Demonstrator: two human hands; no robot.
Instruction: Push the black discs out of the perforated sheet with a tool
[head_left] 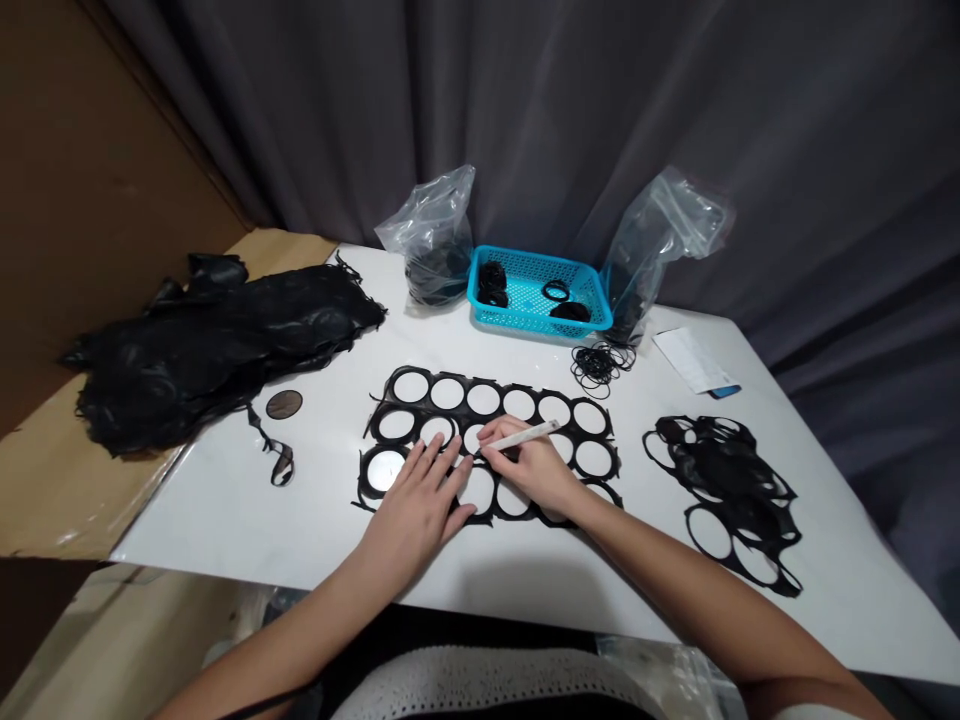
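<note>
In the head view, a flat black rubbery sheet [471,409] with rows of round holes lies on the white table top. My left hand [420,500] rests palm down on its left part, fingers stretched out, covering some of the holes. My right hand [532,468] pinches a slim white pen-shaped tool [536,433], held at a slant over the middle of the sheet. The tool's tip points left, close to my left fingertips. Whether that tip is a blade or a pen point is too small to tell.
A blue basket [540,328] with black rings stands at the back between clear plastic bags [435,230] [679,215]. Black sheets [225,340] are piled at left, holed scraps [739,490] at right. Thin black rings [598,368], a dark disc [284,404] and white paper [690,360] also lie here.
</note>
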